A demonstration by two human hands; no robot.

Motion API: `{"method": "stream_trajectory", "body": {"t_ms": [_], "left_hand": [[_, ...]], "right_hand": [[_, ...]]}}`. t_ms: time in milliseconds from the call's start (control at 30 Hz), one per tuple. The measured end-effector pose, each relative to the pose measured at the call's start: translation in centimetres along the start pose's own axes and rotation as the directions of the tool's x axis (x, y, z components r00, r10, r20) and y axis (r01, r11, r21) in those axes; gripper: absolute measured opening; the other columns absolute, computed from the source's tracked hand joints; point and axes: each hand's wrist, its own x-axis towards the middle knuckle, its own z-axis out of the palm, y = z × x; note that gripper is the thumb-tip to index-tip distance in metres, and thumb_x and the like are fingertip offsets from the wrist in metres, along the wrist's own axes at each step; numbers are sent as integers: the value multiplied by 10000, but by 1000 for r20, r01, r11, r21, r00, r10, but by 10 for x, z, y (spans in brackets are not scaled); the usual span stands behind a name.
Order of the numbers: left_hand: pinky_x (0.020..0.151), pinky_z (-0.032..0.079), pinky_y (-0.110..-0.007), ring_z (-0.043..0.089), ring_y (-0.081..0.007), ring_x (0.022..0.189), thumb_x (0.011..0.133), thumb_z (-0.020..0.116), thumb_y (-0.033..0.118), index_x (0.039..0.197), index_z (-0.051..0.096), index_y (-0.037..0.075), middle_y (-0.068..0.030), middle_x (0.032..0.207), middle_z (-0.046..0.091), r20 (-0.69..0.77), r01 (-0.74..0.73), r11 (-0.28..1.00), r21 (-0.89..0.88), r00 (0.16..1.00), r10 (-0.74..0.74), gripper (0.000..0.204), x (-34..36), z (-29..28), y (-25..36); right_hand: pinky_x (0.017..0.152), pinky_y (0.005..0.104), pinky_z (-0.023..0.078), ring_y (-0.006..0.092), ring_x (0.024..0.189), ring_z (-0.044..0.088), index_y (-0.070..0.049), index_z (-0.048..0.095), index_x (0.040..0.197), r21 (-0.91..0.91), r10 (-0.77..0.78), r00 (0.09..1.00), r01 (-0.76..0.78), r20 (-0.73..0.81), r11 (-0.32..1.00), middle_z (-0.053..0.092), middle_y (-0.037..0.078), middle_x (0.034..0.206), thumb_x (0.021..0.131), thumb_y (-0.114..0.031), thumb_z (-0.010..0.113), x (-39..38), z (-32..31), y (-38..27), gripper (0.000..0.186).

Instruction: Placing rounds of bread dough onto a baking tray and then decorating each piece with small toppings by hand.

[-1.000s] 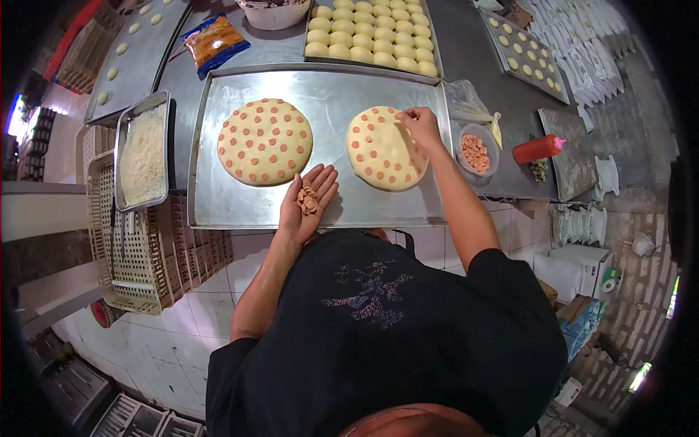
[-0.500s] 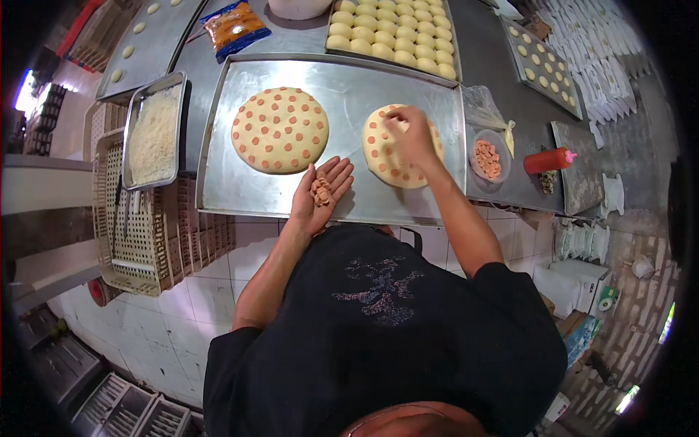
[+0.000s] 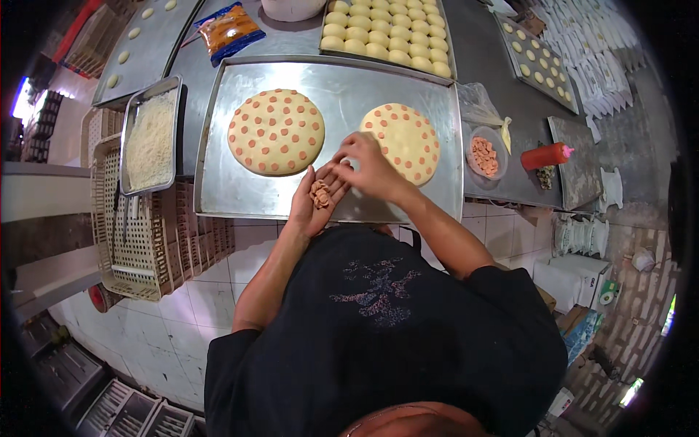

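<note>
My left hand (image 3: pixel 320 193) is palm up over the near edge of a metal baking tray (image 3: pixel 335 80), cradling a small heap of sausage slices (image 3: pixel 320 194). Beside its fingertips hovers my right hand (image 3: pixel 366 166), thumb and fingers curved but apart, with nothing visible between them. On the tray's left lies a round flat dough (image 3: pixel 275 131) dotted all over with pinkish-orange slices. A second dough round (image 3: pixel 400 135) sits to the right, partly behind my right hand. Slices ring its edge, and its visible middle is mostly bare.
Right of the tray stand a bowl of pink pieces (image 3: pixel 483 156) and a red squeeze bottle (image 3: pixel 546 156). Beyond it are a tray of dough balls (image 3: pixel 386 33) and an orange packet (image 3: pixel 231 33). A pan of pale shreds (image 3: pixel 151 138) rests at left, above plastic crates (image 3: pixel 138 226).
My right hand has moved left and nearer, from above the right dough to beside my left fingertips. The left hand still holds the slices. The whole view has shifted slightly.
</note>
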Motion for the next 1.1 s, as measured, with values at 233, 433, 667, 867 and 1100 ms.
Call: {"method": "stream_trajectory", "body": {"t_ms": [233,433,667,867,1100], "left_hand": [[1214,314,-483,359,-364,1443,1095,298,390,1471,340,-75,-250,1544,359,63,-22,999,-40,998,25,599,-2,10,6],[1216,312,-480,343,-366,1453,1097,280,394,1477,327,-76,-251,1556,339,31,-15,1000,-22,999,16,607,-2,16,4],[1151,394,-447,488,-313,1344,1091,278,450,1400,445,-37,-209,1415,513,-2,20,1000,-19,1000,-20,600,4,8,2],[1060,461,-416,597,-248,1184,1083,271,502,1279,550,11,-138,1229,628,11,17,1000,-25,1000,-16,598,3,0,1],[1038,472,-400,608,-230,1142,1075,269,534,1250,558,22,-117,1195,632,142,46,997,-68,989,-36,613,2,-10,3]], "right_hand": [[951,403,468,298,1088,583,-42,752,1015,-76,582,748,-632,-319,771,649,147,1054,825,-196,739,-14,-54,104,245],[979,434,447,329,1082,559,-57,758,951,-190,525,774,-610,-354,769,641,140,1089,826,-226,732,-11,-45,107,212],[972,416,413,301,1066,512,-129,768,985,-1,113,993,-113,-16,994,591,98,1060,830,-255,728,0,-7,-2,204],[961,422,398,292,1072,489,-145,776,963,13,-54,987,53,151,999,589,77,1060,831,-293,713,4,9,-23,209],[959,414,402,289,1070,492,-122,759,970,27,-91,974,87,209,996,594,72,1065,857,-275,706,5,13,-23,197]]}}
